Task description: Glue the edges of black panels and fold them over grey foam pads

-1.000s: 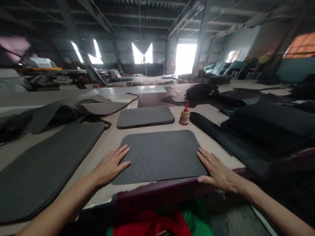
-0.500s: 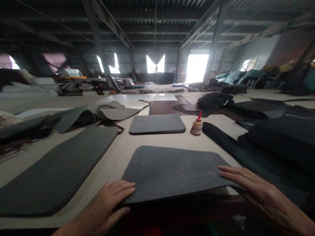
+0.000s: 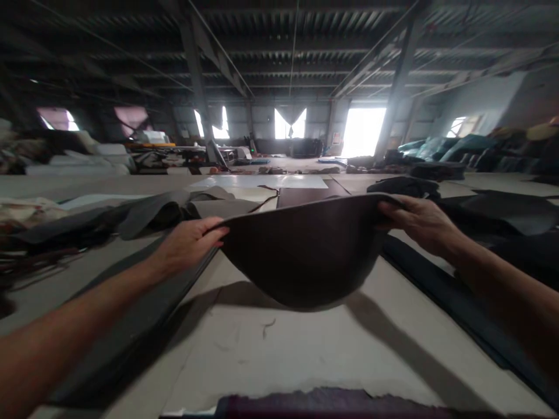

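A dark, flexible sheet (image 3: 301, 250), felt-like in the earlier frame, hangs in the air above the pale table (image 3: 271, 349). Its lower edge sags in a curve, and its shadow falls on the tabletop. My left hand (image 3: 196, 241) pinches the upper left corner between thumb and fingers. The upper right corner is gripped by my right hand (image 3: 417, 221), fingers tucked behind the edge. Hidden behind the raised sheet are the smaller stack of grey pieces and the glue bottle.
A large grey sheet stack (image 3: 131, 314) lies under my left forearm. Curled grey material (image 3: 148, 212) rests beyond it. Dark folded sheets (image 3: 437, 302) line the right side. A dark bundle (image 3: 402, 186) and a brown panel (image 3: 305, 195) lie farther back.
Both hands have lifted the sheet off the table and carried it forward. Before, it lay near the front edge with my hands on its corners. The view has tilted up slightly.
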{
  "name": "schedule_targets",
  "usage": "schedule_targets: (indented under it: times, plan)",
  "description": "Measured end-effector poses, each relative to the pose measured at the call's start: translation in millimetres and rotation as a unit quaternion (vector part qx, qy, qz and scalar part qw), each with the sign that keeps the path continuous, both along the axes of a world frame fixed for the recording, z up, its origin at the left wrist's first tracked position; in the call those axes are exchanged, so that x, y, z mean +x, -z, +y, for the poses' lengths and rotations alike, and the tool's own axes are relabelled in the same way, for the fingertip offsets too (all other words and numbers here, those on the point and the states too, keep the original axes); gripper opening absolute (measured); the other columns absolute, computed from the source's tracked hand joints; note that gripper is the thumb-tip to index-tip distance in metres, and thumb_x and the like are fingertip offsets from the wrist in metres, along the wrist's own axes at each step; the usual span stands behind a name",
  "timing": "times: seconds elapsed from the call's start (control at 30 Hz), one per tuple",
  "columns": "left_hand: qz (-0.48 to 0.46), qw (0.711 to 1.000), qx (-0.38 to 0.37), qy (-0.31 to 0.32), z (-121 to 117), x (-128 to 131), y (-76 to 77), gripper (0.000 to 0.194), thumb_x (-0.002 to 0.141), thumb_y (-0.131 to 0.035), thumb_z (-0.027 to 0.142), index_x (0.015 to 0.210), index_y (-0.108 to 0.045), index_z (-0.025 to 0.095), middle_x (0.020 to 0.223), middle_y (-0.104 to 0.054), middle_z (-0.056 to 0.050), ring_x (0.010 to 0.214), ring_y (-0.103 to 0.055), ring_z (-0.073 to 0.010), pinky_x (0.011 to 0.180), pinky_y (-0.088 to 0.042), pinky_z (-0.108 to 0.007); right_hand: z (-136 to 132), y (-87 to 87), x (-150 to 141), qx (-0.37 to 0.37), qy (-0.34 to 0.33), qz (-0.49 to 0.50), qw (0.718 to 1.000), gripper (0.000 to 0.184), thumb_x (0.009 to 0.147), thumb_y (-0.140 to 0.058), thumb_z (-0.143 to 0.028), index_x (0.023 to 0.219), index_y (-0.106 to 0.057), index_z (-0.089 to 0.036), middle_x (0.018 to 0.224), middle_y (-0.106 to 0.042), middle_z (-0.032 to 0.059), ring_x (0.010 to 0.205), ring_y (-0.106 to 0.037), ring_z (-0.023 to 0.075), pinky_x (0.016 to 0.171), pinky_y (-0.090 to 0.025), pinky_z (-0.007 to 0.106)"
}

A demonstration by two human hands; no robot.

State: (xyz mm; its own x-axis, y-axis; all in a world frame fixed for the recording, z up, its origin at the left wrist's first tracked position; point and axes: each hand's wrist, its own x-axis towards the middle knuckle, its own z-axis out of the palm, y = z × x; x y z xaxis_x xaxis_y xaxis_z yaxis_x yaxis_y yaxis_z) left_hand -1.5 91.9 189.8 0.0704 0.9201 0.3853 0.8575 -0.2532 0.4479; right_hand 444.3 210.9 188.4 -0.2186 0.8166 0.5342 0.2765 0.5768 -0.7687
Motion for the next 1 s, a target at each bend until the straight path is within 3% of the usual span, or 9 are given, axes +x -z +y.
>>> schedule_targets:
  times: [0.07, 0.17, 0.27, 0.37, 0.5, 0.57, 0.63, 0.77, 1.0]
  plan:
    - [0.030, 0.996, 0.074, -0.037, 29, -4, -20.2, 0.040, 0.093, -0.047, 0.051, 0.104, -0.071, 0.020, 0.085, -0.074, -0.001, 0.078, -0.069, -0.0205, 0.072, -0.054, -0.028, 40, -6.1, -15, 0.008, -0.028, 0.042, 0.999, 0.052, 0.071, -0.081, -0.066, 0.096, -0.075, -0.021, 0.092, -0.071, 0.0022, 0.079, -0.070, 0.0230, 0.068, -0.067, 0.040]
    - [0.085, 0.970, 0.211, -0.086, 64, -8, -41.5, 0.038, 0.096, -0.047, 0.043, 0.114, -0.070, 0.019, 0.096, -0.074, -0.002, 0.091, -0.069, -0.0214, 0.088, -0.054, -0.035, 87, -11.3, -31, 0.092, -0.006, 0.068, 0.993, 0.040, 0.083, -0.074, -0.053, 0.105, -0.074, -0.020, 0.098, -0.070, 0.0018, 0.085, -0.069, 0.0217, 0.074, -0.065, 0.038]
    - [0.088, 0.954, 0.271, -0.087, 94, -14, -40.6, 0.040, 0.099, -0.042, 0.036, 0.128, -0.063, 0.017, 0.129, -0.067, -0.005, 0.121, -0.060, -0.0201, 0.111, -0.043, -0.038, 118, -6.1, -39, 0.230, 0.079, 0.035, 0.969, 0.032, 0.094, -0.062, -0.041, 0.115, -0.073, -0.020, 0.101, -0.072, 0.0031, 0.095, -0.069, 0.0235, 0.087, -0.060, 0.039]
    - [0.103, 0.961, 0.248, -0.069, 124, -23, -4.1, 0.042, 0.097, -0.039, 0.026, 0.133, -0.059, 0.016, 0.145, -0.057, -0.005, 0.136, -0.049, -0.0173, 0.120, -0.034, -0.038, 135, 19.6, -46, 0.289, 0.154, -0.088, 0.941, 0.029, 0.098, -0.054, -0.030, 0.119, -0.072, -0.020, 0.118, -0.070, 0.0079, 0.111, -0.064, 0.0247, 0.101, -0.050, 0.038]
    - [0.131, 0.980, 0.136, -0.058, 159, -33, 83.1, 0.042, 0.088, -0.040, 0.021, 0.117, -0.071, 0.018, 0.128, -0.069, -0.008, 0.125, -0.061, -0.0232, 0.110, -0.047, -0.042, 139, 83.3, -57, 0.135, 0.183, -0.356, 0.906, 0.034, 0.096, -0.050, -0.018, 0.125, -0.068, -0.020, 0.128, -0.064, 0.0121, 0.117, -0.059, 0.0253, 0.100, -0.047, 0.034]
    - [0.143, 0.984, 0.088, -0.050, 168, -35, 123.4, 0.043, 0.086, -0.039, 0.018, 0.112, -0.073, 0.019, 0.122, -0.072, -0.008, 0.121, -0.064, -0.0237, 0.107, -0.050, -0.040, 137, 116.3, -62, 0.088, 0.166, -0.415, 0.890, 0.032, 0.092, -0.053, -0.013, 0.118, -0.070, -0.020, 0.117, -0.068, 0.0108, 0.109, -0.062, 0.0241, 0.093, -0.048, 0.030]
    - [0.150, 0.986, 0.058, -0.049, 172, -36, 152.1, 0.045, 0.088, -0.036, 0.018, 0.113, -0.073, 0.016, 0.125, -0.071, -0.011, 0.123, -0.063, -0.0247, 0.109, -0.049, -0.041, 136, 142.2, -64, 0.065, 0.151, -0.445, 0.880, 0.028, 0.089, -0.053, -0.008, 0.109, -0.071, -0.019, 0.109, -0.069, 0.0101, 0.102, -0.064, 0.0222, 0.087, -0.047, 0.026]
    - [0.156, 0.986, 0.028, -0.049, 173, -41, 175.1, 0.049, 0.093, -0.031, 0.017, 0.125, -0.067, 0.013, 0.136, -0.065, -0.012, 0.131, -0.057, -0.0245, 0.114, -0.043, -0.041, 135, 164.5, -64, 0.038, 0.142, -0.492, 0.858, 0.025, 0.090, -0.050, -0.003, 0.104, -0.066, -0.016, 0.111, -0.067, 0.0118, 0.099, -0.063, 0.0214, 0.083, -0.046, 0.025]
    - [0.158, 0.986, 0.011, -0.058, 161, -53, 172.3, 0.052, 0.091, -0.029, 0.014, 0.130, -0.063, 0.013, 0.141, -0.060, -0.011, 0.134, -0.054, -0.0231, 0.116, -0.040, -0.039, 130, 159.5, -67, 0.053, 0.119, -0.520, 0.844, 0.024, 0.095, -0.043, -0.002, 0.108, -0.061, -0.012, 0.113, -0.064, 0.0169, 0.109, -0.060, 0.0258, 0.089, -0.048, 0.030]
